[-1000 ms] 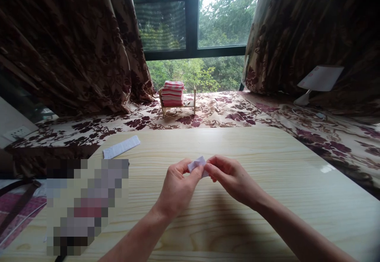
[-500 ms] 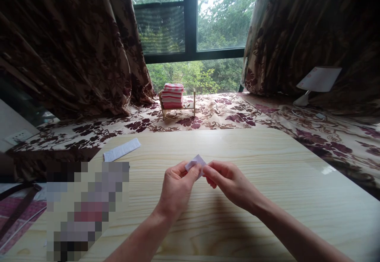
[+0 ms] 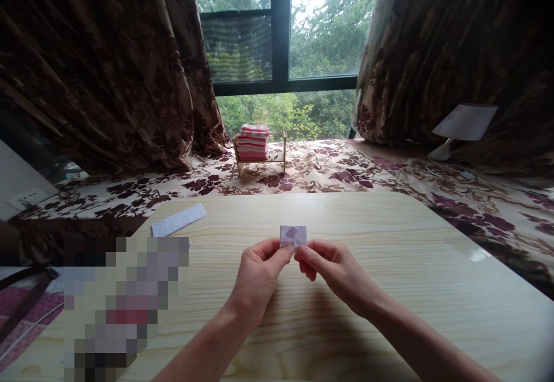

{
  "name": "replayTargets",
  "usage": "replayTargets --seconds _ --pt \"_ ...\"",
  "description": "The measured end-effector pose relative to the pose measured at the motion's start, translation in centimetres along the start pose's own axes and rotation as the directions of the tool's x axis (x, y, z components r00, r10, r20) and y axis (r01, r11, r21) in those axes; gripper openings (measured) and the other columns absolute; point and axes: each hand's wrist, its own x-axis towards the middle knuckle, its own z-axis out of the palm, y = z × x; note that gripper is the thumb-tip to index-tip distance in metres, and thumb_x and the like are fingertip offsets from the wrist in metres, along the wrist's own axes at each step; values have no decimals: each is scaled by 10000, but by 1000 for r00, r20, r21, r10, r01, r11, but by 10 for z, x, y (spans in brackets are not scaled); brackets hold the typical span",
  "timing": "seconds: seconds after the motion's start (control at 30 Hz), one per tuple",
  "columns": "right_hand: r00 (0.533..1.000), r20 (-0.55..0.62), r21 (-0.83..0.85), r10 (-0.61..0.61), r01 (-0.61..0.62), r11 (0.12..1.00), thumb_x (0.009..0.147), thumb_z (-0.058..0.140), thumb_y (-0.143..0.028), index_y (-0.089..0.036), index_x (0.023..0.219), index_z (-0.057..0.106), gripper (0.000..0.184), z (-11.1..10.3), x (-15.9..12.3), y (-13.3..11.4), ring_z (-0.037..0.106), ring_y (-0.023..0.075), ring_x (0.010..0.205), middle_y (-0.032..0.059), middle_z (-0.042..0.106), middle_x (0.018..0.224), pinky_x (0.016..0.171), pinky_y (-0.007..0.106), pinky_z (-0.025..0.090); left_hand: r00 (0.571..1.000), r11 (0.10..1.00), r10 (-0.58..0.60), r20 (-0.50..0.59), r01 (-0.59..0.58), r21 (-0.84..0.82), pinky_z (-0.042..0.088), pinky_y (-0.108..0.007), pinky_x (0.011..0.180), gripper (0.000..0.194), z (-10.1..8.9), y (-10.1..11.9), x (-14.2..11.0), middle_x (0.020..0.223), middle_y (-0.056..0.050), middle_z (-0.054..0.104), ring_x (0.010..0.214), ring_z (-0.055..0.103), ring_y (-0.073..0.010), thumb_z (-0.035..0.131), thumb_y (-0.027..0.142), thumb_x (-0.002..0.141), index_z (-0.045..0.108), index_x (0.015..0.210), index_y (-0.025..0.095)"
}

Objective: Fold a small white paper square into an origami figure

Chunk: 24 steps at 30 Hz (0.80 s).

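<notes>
One white socket plate [image 3: 30,198] is on the wall at my far left, near the foot of a dark flowered curtain [image 3: 112,82]. Next comes a pixelated patch [image 3: 125,307] at the side of the tabletop [image 3: 424,243]; I cannot tell what it covers. Just beyond it lies a white printed strip [image 3: 179,221], set at a slant. Farther back, a stack of red-and-white striped cloths [image 3: 253,143] sits at the left of a small rack [image 3: 263,163] before the window [image 3: 324,30]. Nearer me, my left hand [image 3: 258,272] grips a small folded paper [image 3: 293,232] by its lower left, above the middle of the tabletop. My right hand [image 3: 335,262] pinches its lower right edge, the thumbs close together. At far right, a lamp [image 3: 465,122] stands on flowered fabric [image 3: 359,177].
</notes>
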Motion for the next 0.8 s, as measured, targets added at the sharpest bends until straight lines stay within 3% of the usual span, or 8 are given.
replayTargets --seconds 0.17,0.27,0.4,0.47,0.57,0.67,0.8 --pt "998 65 -51 16 -12 999 795 549 -533 -138 652 654 433 -1 0 4 495 101 538 21 605 602 510 218 396 992 1000 -6 129 10 -26 406 -284 631 273 -1 -2 2 574 -4 547 590 506 -137 558 323 809 633 638 124" --pt "994 108 -183 1 19 983 814 547 -490 -143 686 679 393 -8 1 0 536 120 589 25 635 634 546 224 414 996 997 -29 88 22 79 393 -275 647 267 -5 -1 3 587 -6 546 616 495 -137 568 331 794 627 635 126" --pt "995 -12 -280 -95 88 956 820 568 -421 -157 891 676 294 -18 2 -8 587 155 716 43 679 799 624 247 444 993 959 28 117 -60 277 372 -259 664 220 -7 0 4 666 -16 575 679 493 -148 608 323 758 652 658 131" --pt "993 27 -252 -112 115 961 815 581 -399 -158 902 672 272 -20 2 -11 599 167 756 49 680 826 652 254 459 985 952 19 174 -71 298 365 -259 646 224 -6 1 2 691 -25 587 677 489 -152 610 333 751 671 670 133" --pt "986 104 -178 -130 147 973 860 512 -396 -158 869 683 293 -21 0 -14 586 155 730 42 664 796 634 250 465 971 976 -73 227 23 217 352 -249 636 196 -4 3 1 670 -23 586 663 468 -143 601 307 747 693 698 141" --pt "987 96 -134 -129 141 981 876 485 -392 -164 901 685 304 -21 -1 -16 561 139 690 34 653 777 630 251 467 963 985 -131 237 99 141 337 -243 629 166 -4 7 0 637 -17 567 646 440 -130 589 261 733 697 701 139" --pt "988 108 -91 -112 122 988 812 592 -374 -160 858 674 234 -20 -1 -15 576 151 727 39 652 794 634 247 468 958 980 -151 244 113 161 317 -239 597 163 -2 8 -1 594 -2 533 606 416 -115 600 257 719 677 661 126"
